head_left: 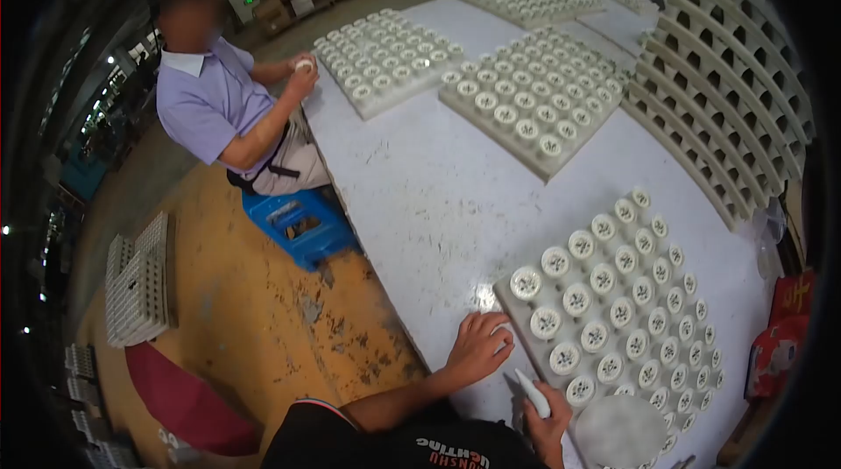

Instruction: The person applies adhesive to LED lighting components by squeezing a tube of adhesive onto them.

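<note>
My right hand (547,421) at the bottom grips a white tapered tube (533,392) whose narrow tip points up and left. Beside it, my left hand (479,348) rests by the tray's left edge, fingers loosely bent and apart, with nothing visible in it. Close to both hands lies a pale tray (517,307) filled with rows of round white lamp parts (575,300), their tops dotted with small dark marks. A round whitish disc (620,432) covers the tray's near corner, next to my right hand.
Further trays (547,169) of similar parts stand across the white table (394,197). Stacked trays (723,84) rise at the right. A co-worker (215,101) sits on a blue stool (302,228), holding a small white part. A dark red umbrella-like shape (188,399) is at lower left.
</note>
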The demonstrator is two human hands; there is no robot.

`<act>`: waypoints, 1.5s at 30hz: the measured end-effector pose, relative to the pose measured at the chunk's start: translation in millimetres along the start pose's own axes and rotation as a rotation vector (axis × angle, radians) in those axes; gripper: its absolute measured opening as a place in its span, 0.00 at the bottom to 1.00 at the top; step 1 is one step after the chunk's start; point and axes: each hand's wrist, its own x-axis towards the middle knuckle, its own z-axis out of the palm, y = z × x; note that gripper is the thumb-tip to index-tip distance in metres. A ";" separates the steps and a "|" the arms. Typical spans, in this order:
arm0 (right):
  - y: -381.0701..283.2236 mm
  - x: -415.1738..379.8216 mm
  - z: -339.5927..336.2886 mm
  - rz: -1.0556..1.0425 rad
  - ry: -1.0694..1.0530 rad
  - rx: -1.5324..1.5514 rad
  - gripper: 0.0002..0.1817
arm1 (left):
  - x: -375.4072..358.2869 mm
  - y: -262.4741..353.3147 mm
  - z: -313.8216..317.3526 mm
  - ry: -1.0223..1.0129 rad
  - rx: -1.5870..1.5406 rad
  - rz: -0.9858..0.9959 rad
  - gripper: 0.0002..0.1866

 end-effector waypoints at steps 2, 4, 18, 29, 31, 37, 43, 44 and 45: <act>-3.3 0.3 -3.0 0.056 -0.022 0.025 0.20 | 3.5 -1.9 1.2 0.019 -0.003 0.019 0.08; -2.2 -2.8 -1.6 0.098 -0.025 0.034 0.21 | -1.4 0.7 -0.1 0.018 -0.014 0.009 0.08; -0.5 -3.0 2.6 0.032 0.007 -0.031 0.23 | 1.6 1.8 -1.1 0.039 -0.005 0.026 0.08; 0.2 -3.7 0.7 0.013 0.008 0.011 0.22 | -0.1 2.3 -1.5 0.023 -0.001 0.032 0.08; 2.4 -5.8 1.9 -0.006 0.006 0.001 0.22 | 1.5 6.2 -6.7 0.008 0.000 0.018 0.08; -0.6 -4.0 -1.9 0.036 -0.023 0.021 0.21 | 1.3 4.5 -4.7 0.014 0.007 0.028 0.08; 0.7 -2.0 -2.1 -0.014 -0.020 0.039 0.21 | 1.4 3.9 -2.4 0.018 0.019 0.029 0.08; -0.6 -1.2 -2.4 -0.029 -0.014 0.038 0.21 | 1.5 3.9 -2.5 0.018 0.023 0.029 0.08; -1.8 -1.7 -2.9 -0.043 -0.006 0.038 0.21 | 2.3 4.0 -3.0 0.015 0.027 0.028 0.08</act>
